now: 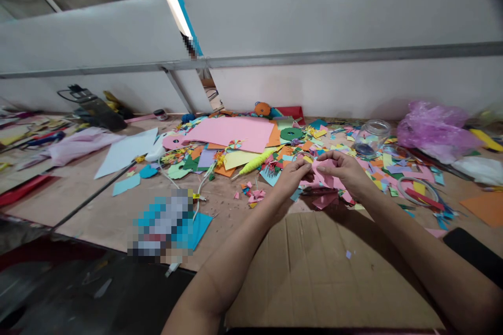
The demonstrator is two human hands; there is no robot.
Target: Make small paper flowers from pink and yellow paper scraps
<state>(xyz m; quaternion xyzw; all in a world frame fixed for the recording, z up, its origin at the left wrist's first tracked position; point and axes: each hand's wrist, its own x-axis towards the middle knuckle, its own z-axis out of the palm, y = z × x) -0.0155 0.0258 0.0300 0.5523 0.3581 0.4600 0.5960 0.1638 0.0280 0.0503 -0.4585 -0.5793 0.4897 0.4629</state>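
Both of my hands meet over the middle of the table and pinch a small piece of pink paper point(323, 175). My left hand point(293, 178) grips its left side with thumb and fingers closed. My right hand point(346, 170) holds its right side, fingers curled over the paper. More pink scraps point(325, 200) lie just below my hands. A yellow-green pen-like tool point(255, 162) rests to the left of my left hand. Small pink cuttings point(255, 194) sit on the wood near my left wrist.
A brown cardboard sheet point(314, 272) lies under my forearms. A large pink sheet point(231, 133), a glass jar point(371, 137), a purple plastic bag point(436, 128), a tape ring point(412, 191), a black phone point(471, 254) and many coloured paper scraps cover the table. White partitions point(314, 36) stand behind.
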